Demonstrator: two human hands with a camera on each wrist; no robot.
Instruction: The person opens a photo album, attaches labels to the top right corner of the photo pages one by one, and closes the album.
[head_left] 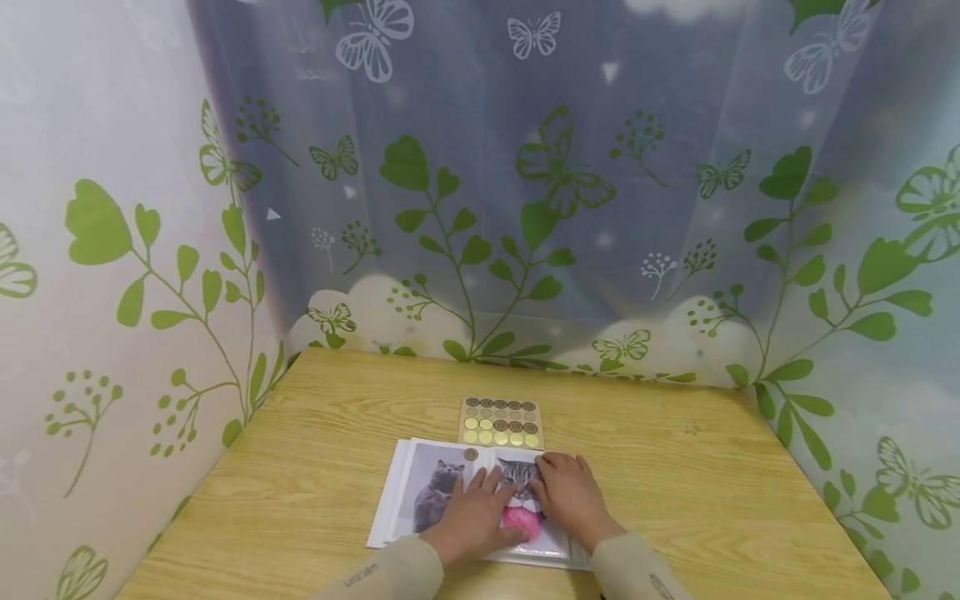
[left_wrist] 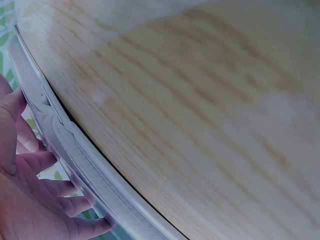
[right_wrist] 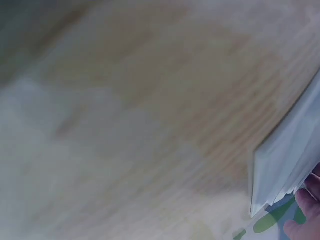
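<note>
An album (head_left: 384, 500) lies spread on the table, with a grey cat photo (head_left: 432, 498) on its left page and a tabby cat photo with a pink ball (head_left: 519, 521) on its right page. Across the middle of the album rests my left hand (head_left: 474, 518), fingers extended. My right hand (head_left: 572, 497) touches the right page near its upper right part. In the left wrist view, the fingertips of the left hand (left_wrist: 47, 200) meet the album's page stack (left_wrist: 95, 175). Only part of the right hand (right_wrist: 307, 212) shows beside the album edge (right_wrist: 285, 155) in the right wrist view.
Just beyond the album is a small board (head_left: 501, 421) bearing rows of round coin-like discs, some yellow and some brown. One round disc (head_left: 471, 454) lies at the top of the left page. The wooden table (head_left: 675, 467) is enclosed by curtains (head_left: 480, 167) with butterflies and leaves.
</note>
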